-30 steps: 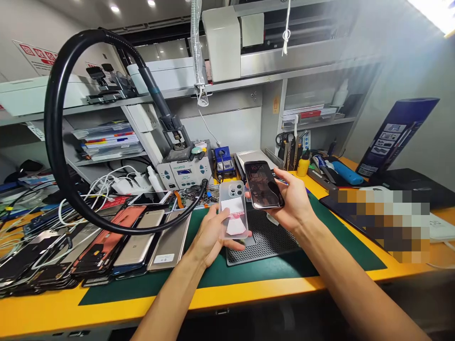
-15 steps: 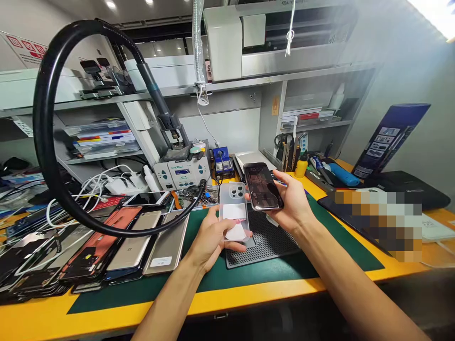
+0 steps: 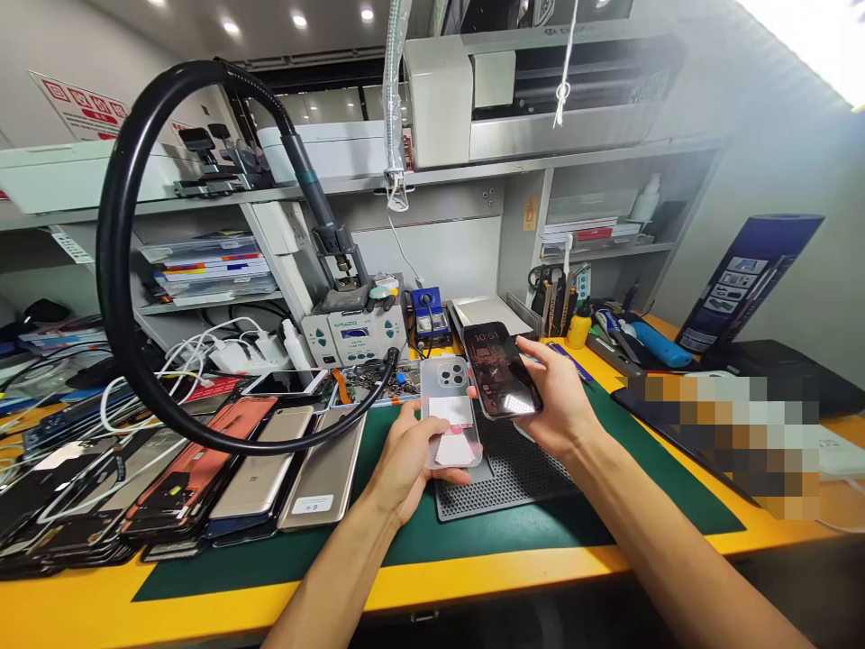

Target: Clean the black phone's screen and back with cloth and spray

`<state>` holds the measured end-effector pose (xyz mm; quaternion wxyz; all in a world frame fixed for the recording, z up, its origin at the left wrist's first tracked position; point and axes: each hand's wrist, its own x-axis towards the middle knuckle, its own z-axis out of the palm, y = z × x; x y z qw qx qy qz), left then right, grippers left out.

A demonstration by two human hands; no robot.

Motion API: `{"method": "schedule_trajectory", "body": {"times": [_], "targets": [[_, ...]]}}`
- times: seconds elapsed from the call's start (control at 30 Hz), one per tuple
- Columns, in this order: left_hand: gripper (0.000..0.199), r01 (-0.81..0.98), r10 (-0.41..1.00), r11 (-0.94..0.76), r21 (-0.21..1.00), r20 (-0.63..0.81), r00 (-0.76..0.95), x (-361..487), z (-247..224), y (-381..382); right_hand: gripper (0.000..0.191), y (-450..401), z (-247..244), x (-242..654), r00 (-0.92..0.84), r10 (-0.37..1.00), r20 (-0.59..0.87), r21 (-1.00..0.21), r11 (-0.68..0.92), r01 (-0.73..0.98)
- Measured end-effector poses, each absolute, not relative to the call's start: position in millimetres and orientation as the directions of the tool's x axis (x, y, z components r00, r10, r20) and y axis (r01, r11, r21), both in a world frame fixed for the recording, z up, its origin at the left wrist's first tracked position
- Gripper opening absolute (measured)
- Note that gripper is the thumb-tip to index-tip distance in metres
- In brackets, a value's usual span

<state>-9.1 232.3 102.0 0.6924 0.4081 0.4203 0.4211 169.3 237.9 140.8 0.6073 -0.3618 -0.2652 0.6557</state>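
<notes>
While the left grip grasps the case, thumb over its near half, the right grip grasps the phone from the right, screen up. Phone is just right of case; contact between them: cannot tell. Case's long axis runs almost near-to-far; phone's slants more, far end to the left. Right fingertips show at the phone's left edge, facing the case. Both are held above the grey pad.

Containers: case shows white slips; whether a phone is inside, cannot tell. Parts tray, far left of the grips, holds small parts, too small to name. Holder, far right on the surface, holds scissors and tweezers.
</notes>
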Motion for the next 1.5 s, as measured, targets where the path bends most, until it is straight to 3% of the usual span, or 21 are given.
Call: {"method": "schedule_trajectory", "body": {"times": [0.33,0.5,0.6,0.77,1.17,1.5], "targets": [[0.060,-0.332,0.937,0.291,0.897,-0.198,0.288,-9,98,234,0.032,232,138,154,-0.035,0.970,-0.241,-0.852,-0.228,-0.471],[0.039,-0.424,0.913,0.351,0.835,-0.204,0.354,-9,95,236,0.026,235,129,148,-0.018,0.972,-0.235,-0.899,-0.224,-0.377],[0.034,-0.438,0.888,0.394,0.808,-0.213,0.407,-8,96,237,0.030,242,121,145,0.038,0.987,-0.159,-0.964,-0.147,-0.219],[0.043,-0.422,0.841,0.463,0.779,-0.236,0.487,-6,98,237,0.033,250,111,136,0.169,0.986,0.014,-0.995,-0.003,0.104],[0.044,-0.510,0.797,0.533,0.675,-0.197,0.571,-5,99,233,0.033,250,113,126,0.207,0.966,0.153,-0.928,0.069,0.365],[0.032,-0.553,0.774,0.583,0.596,-0.198,0.602,-4,98,234,0.033,239,123,120,0.230,0.926,0.300,-0.846,0.146,0.513]]}}
